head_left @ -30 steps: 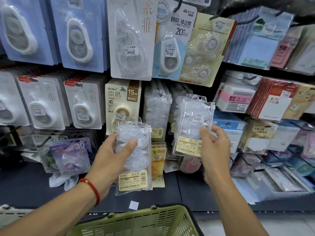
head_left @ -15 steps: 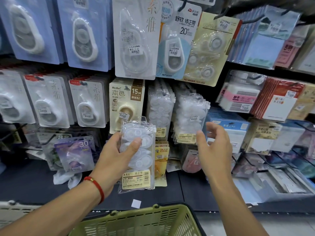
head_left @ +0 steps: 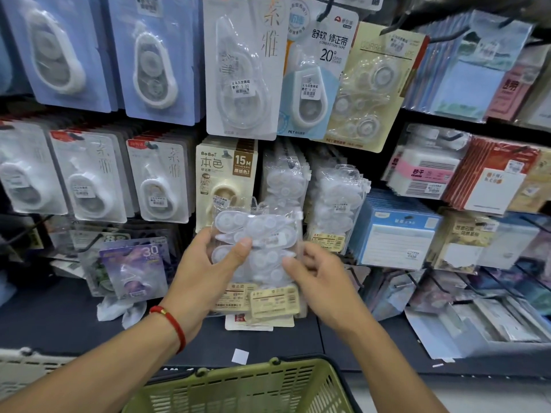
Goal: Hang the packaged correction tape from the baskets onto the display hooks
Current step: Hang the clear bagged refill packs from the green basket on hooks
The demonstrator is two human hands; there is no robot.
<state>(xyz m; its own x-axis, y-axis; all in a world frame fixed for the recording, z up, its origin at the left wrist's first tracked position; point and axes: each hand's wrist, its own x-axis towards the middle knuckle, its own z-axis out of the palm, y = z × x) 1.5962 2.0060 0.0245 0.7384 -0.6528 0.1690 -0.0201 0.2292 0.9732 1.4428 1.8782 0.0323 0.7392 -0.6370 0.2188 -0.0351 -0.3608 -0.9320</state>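
Now the step in hand looks like separating 1 pack for the hooks. Taking the beige 15M card (head_left: pixel 225 177) as landmark: just below it, the left hand (head_left: pixel 208 269), with a red cord (head_left: pixel 171 323) at its wrist, clasps a clear bag of correction tape (head_left: pixel 259 251), thumb pressed on the front. The printed labels at the bottom suggest 2 bags held together, though I cannot tell for sure. Below and right of the card, the right hand (head_left: pixel 319 278) touches the bag's right edge with curled fingers; whether it pinches the bag I cannot tell. Right of the card, 2 hooks carry matching hung packs (head_left: pixel 337 204). Far below the card sits the green basket (head_left: pixel 238 389); its contents are hidden. Next, I judge, 1 bag must be raised and its top hole threaded over a hook tip.
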